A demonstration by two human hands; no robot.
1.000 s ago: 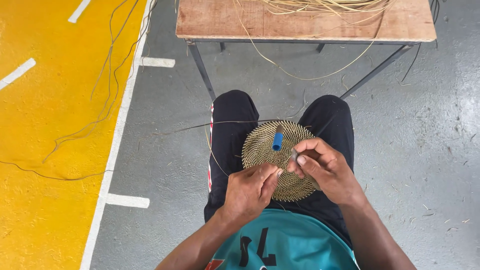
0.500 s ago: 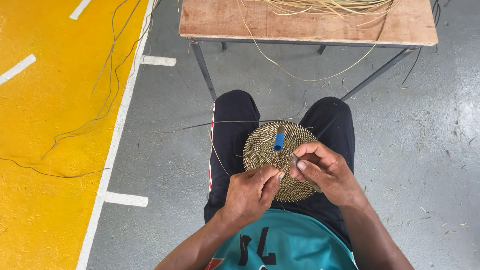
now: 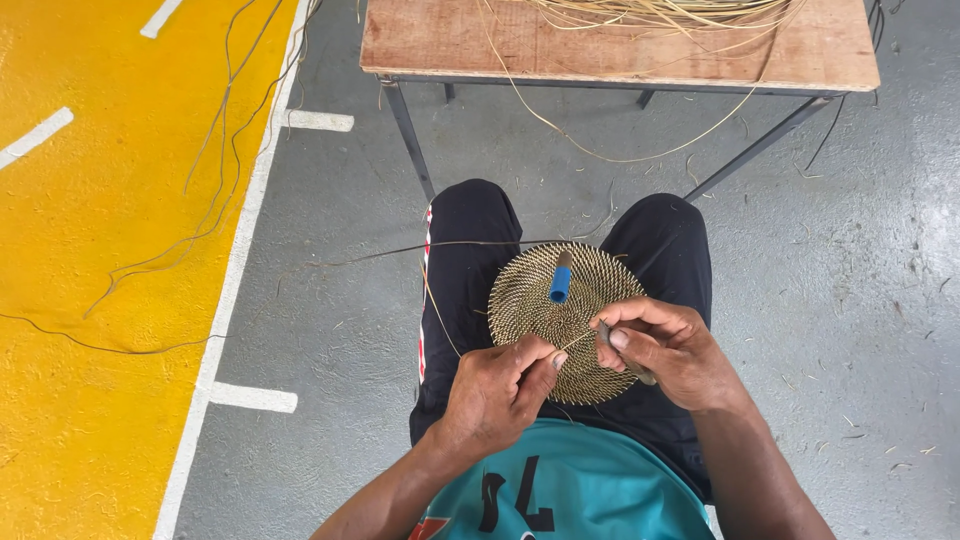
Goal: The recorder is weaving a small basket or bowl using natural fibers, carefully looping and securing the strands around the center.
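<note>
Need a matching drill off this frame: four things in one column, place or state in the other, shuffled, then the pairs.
Things:
1. round woven disc
2. blue-handled tool
3. wooden table
4. left hand

Places or states:
A. stands ahead of the knees, loose pale strands on top
B. lies on the person's lap
C. pinches a thin strand at the disc's near edge
D. rests on the disc, near its far edge

Pairs: 1-B, 2-D, 3-A, 4-C

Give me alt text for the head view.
A round woven disc rests on a seated person's lap; the left hand pinches a thin strand, the right hand grips a slim tool at its edge. A wooden table stands ahead.
</note>
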